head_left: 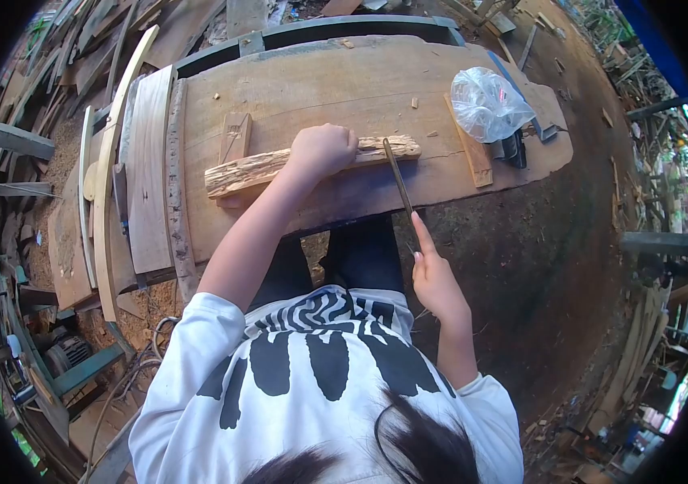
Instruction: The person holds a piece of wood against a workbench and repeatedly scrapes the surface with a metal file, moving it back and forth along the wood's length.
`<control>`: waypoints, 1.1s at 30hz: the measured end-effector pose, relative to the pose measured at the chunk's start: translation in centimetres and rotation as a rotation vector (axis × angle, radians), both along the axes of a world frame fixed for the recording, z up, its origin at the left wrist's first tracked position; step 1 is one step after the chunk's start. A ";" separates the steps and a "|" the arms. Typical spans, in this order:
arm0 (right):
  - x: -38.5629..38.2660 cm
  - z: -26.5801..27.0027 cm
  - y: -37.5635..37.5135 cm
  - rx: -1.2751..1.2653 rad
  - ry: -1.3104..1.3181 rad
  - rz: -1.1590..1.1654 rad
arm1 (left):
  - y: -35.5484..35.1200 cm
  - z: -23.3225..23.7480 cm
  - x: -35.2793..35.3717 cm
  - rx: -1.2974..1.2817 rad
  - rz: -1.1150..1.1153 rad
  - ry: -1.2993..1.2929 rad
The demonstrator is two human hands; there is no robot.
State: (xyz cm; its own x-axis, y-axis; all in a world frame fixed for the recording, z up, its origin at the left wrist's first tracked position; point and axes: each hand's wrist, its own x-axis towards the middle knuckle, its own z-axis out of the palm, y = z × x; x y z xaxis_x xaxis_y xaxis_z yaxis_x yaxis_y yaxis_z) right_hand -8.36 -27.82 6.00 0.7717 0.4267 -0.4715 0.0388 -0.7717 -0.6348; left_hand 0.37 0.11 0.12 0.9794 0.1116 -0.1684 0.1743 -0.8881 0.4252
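A rough, splintery length of wood (247,175) lies across the near part of the work table, slanting up to the right. My left hand (324,148) is closed round its middle, fingers curled over the far side. In my right hand (439,284) is a long, thin, dark metal tool (402,187), narrow like a file. The index finger lies stretched along it. Its far tip overlaps the wood near the right end. Just beyond the wood's left part, a short flat wooden block (235,135) sticks out from under it.
On the table's (303,97) right side lie a clear plastic bag (489,103), a flat wooden strip (469,145) and a dark object (511,149) partly under the bag. Long boards (153,173) stand along the left edge. Scrap wood covers the ground at left; a motor (68,355) sits low there.
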 end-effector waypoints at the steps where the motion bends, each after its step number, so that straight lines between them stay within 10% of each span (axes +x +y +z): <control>1: 0.0 0.0 0.1 0.000 0.001 0.005 | 0.1 0.0 0.0 0.000 0.005 0.001; 20: 7.7 -5.0 8.1 0.047 -0.171 0.036 | -0.6 0.5 -0.8 0.016 0.018 -0.003; 29: 0.0 3.9 1.5 -0.147 0.119 0.064 | -0.2 -0.1 -0.3 -0.008 0.059 -0.003; 33: 2.6 -1.8 3.2 -0.027 -0.105 0.097 | -0.5 -0.3 -0.5 0.001 0.050 -0.050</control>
